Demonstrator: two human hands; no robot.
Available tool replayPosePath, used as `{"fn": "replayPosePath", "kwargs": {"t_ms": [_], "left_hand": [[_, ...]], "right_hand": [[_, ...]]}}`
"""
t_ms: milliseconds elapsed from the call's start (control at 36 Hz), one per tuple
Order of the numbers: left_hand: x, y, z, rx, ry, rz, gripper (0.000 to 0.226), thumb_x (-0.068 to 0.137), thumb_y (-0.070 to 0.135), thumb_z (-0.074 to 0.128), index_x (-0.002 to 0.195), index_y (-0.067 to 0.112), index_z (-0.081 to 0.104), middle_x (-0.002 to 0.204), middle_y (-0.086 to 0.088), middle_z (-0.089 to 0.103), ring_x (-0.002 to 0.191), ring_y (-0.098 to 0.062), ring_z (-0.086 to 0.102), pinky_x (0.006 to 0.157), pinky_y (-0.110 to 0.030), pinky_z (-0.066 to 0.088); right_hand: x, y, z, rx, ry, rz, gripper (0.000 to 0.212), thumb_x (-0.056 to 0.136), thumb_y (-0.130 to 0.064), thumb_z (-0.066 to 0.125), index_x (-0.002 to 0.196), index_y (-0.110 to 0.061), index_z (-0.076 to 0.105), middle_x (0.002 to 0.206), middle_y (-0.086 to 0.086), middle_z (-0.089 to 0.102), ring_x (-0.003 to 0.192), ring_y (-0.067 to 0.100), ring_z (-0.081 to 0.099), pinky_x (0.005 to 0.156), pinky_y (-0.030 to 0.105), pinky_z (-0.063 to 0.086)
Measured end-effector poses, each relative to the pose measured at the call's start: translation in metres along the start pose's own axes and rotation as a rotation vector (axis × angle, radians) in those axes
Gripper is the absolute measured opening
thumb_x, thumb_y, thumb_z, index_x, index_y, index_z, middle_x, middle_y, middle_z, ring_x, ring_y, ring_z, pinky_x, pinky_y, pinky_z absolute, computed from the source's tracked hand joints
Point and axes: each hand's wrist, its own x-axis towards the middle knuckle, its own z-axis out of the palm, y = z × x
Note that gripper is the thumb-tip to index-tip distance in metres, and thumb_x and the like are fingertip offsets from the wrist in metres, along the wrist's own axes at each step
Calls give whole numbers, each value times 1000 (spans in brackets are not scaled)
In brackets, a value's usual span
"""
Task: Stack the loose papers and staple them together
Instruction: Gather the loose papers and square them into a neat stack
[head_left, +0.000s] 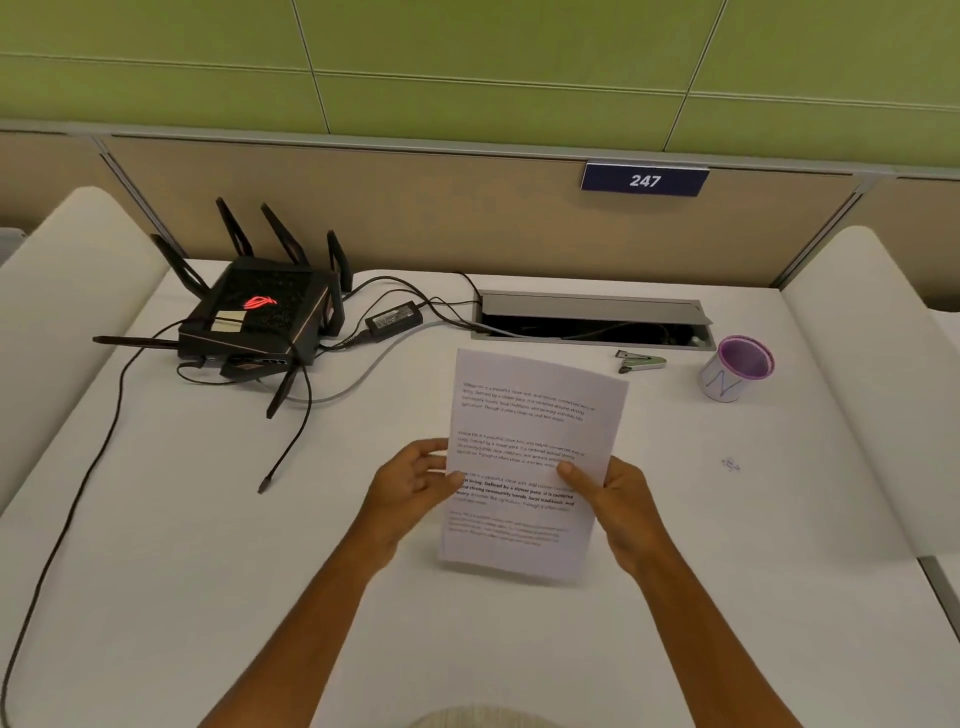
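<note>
Above the desk (208, 519), papers (530, 452) upright, both hands' fingers (571, 475) seemingly clamped on side edges

A white worktop (218, 545) meets a beige partition (415, 218) bearing a blue "247" plate (644, 180), with green wall panels (467, 67) above. White side dividers (67, 291) flank it under soft, even light

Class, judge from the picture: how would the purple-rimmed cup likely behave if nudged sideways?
The cup looks small and paper-wrapped, so it is probably light and slides easily on the smooth white desk. Nothing shows inside, so it might tip; being round, it could then roll.
</note>
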Motion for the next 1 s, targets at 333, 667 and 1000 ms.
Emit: {"fn": "replayPosePath", "kwargs": {"t_ms": [333,667,1000], "left_hand": [[4,37,43,-49,174,276,29,100,23,75,123,37,66,111,22,78,106,-3,74,82,-19,63],[-7,-1,51,-32,202,204,36,100,23,74,132,34,62,120,16,74,110,0,70,84,-14,60],[-1,-14,48,36,154,41,31,100,34,74,129,30,65,120,4,78,101,-17,79,83,-38,69]], "right_hand": [[-8,-5,11,-67,87,-232,17,97,-25,71,114,-25,75,101,-16,79,93,7,75,80,22,63],[-11,22,16,-72,159,-151,19,96,-29,73,115,-24,75,105,-10,79,97,11,74,82,25,63],[-14,33,13,-93,106,-43,19,95,-31,74,114,-26,73,100,-7,81,87,17,79,71,31,66]]}}
